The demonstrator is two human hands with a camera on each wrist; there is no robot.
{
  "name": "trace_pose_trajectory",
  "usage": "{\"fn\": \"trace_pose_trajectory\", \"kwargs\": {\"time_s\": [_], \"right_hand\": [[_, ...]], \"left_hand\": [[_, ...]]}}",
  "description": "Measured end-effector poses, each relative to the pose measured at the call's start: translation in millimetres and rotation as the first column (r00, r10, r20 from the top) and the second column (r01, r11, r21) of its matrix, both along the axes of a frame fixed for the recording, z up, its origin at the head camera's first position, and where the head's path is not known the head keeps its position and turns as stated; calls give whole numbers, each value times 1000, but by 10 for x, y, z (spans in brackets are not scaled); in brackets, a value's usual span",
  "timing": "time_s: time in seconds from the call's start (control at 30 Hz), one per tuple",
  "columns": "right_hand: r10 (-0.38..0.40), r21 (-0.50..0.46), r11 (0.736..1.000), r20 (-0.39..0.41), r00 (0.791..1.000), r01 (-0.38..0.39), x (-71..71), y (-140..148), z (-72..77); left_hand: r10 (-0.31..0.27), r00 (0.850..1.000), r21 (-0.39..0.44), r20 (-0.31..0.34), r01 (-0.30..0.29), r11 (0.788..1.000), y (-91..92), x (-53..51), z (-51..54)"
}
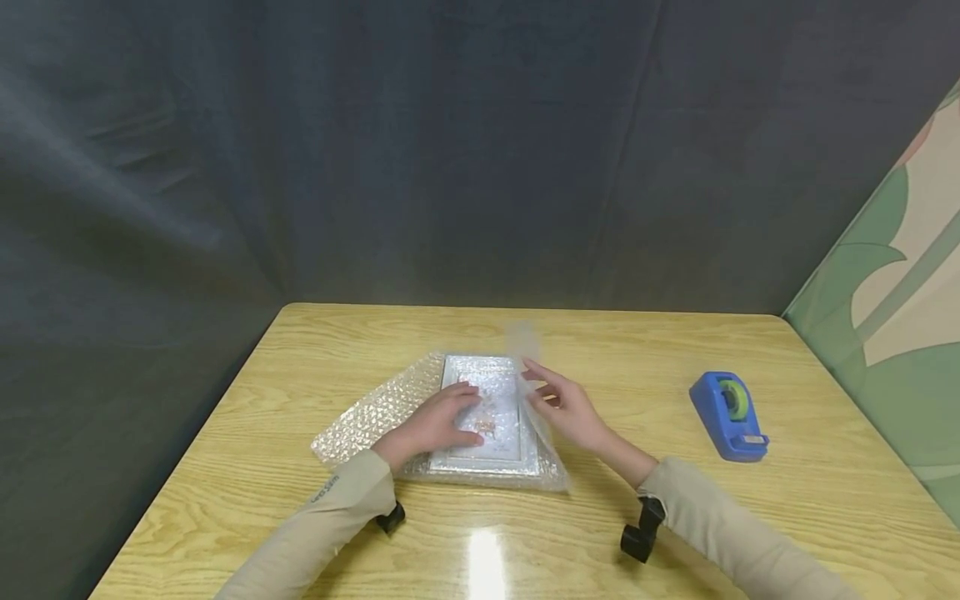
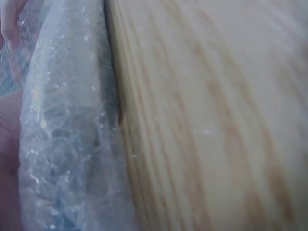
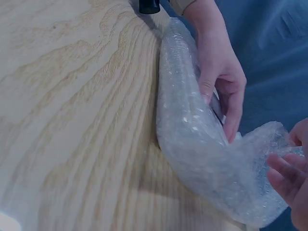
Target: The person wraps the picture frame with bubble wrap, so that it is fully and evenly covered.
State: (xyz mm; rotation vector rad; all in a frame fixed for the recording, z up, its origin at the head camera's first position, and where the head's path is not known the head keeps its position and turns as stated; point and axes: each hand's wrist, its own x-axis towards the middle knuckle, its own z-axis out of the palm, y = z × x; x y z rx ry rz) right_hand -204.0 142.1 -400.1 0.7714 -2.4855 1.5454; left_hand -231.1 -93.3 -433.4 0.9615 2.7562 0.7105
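A flat picture frame [image 1: 501,421] with a pale border and a small orange figure lies on a sheet of bubble wrap [image 1: 378,417]. My left hand [image 1: 438,421] rests on the left part of the frame, fingers and thumb spread. At the frame's right side, my right hand [image 1: 564,406] pinches the raised edge of the bubble wrap, which stands up from the table. In the right wrist view, the wrap [image 3: 187,115] curves along the frame's side and up to the right fingers [image 3: 284,178]. The left wrist view shows the padded wrap edge [image 2: 67,120] close up.
A blue tape dispenser [image 1: 729,417] with a green roll stands on the wooden table [image 1: 622,350], to the right. Dark curtain [image 1: 465,150] hangs behind and left of the table. A patterned panel [image 1: 907,308] borders the right side.
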Motion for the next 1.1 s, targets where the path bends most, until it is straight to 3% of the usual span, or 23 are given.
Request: {"fn": "trace_pose_trajectory", "kwargs": {"time_s": [0.13,0.33,0.47,0.6,0.7,0.83,1.1], "right_hand": [[10,16,1000,7,1000,-10,25,-116,16],[-52,43,998,-7,999,53,-90,-171,-299],[-88,73,993,-91,992,95,-99,-220,-415],[-113,160,975,-227,967,151,-74,-290,-492],[-129,210,958,-285,950,193,-58,-334,-520],[-137,257,941,-299,944,218,-54,-367,-533],[-98,341,915,-330,939,215,-58,-380,-525]], "left_hand": [[-3,1000,-3,-8,2,1000,15,-3,11],[-10,1000,-9,-19,10,1000,31,-6,15],[-3,1000,-21,-26,3,1000,23,-3,13],[-6,998,-30,-54,5,1000,5,0,-1],[-8,997,-40,-79,5,999,-7,1,-15],[-3,995,-51,-98,-2,999,-20,7,-20],[23,998,-31,-63,-25,999,-107,81,95]]}}
